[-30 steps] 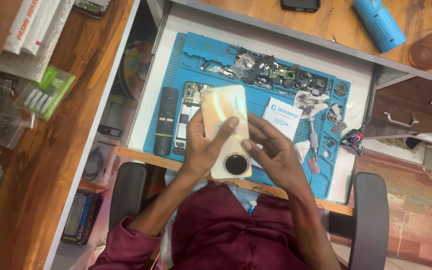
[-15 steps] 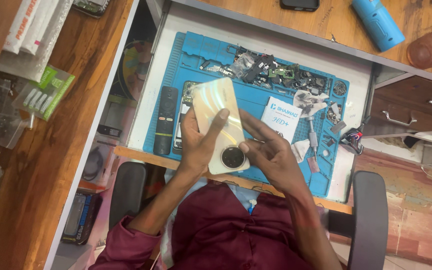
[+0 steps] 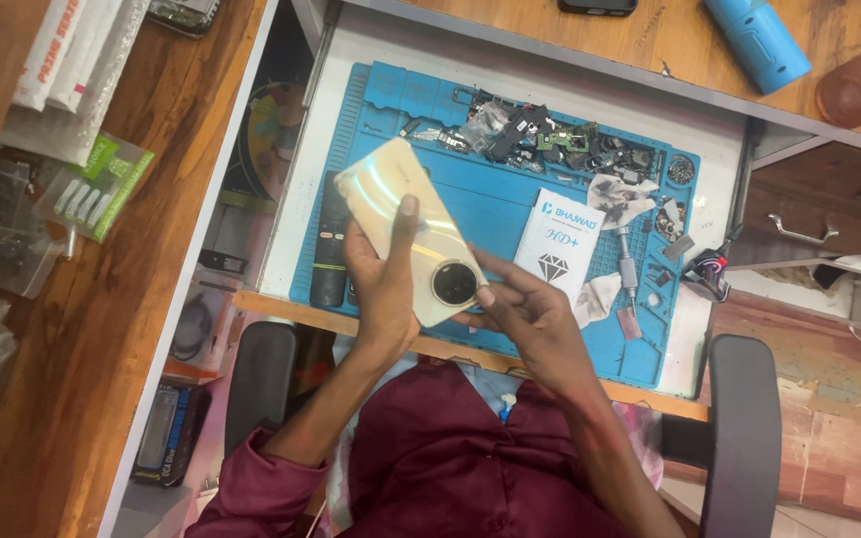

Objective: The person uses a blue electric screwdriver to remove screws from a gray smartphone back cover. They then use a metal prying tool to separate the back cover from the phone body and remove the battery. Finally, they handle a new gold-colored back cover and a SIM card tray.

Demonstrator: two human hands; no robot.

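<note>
Fingertips (image 3: 484, 296) of right hand (image 3: 535, 324) pressing together against lower edge of gold phone (image 3: 413, 221), right beside round black camera ring (image 3: 454, 283); cannot tell whether anything thin is pinched between them. Left hand (image 3: 383, 289) cupping phone from below, thumb lying flat up the back cover, other fingers wrapping the far edge out of sight. Holding phone back-side up, tilted, above near-left part of blue repair mat (image 3: 510, 214), not resting on it. Looking closed up: back cover sitting on, no gap or lifted corner visible, so opening judged not yet started or only at first edge. Lying under phone on mat: black remote-like bar (image 3: 329, 249). Sitting just right of hands: white packet with diamond mark (image 3: 558, 244). Piling along mat's far edge: loose boards and parts (image 3: 550, 139). Resting at mat's right: metal screwdriver (image 3: 630, 269).
</note>
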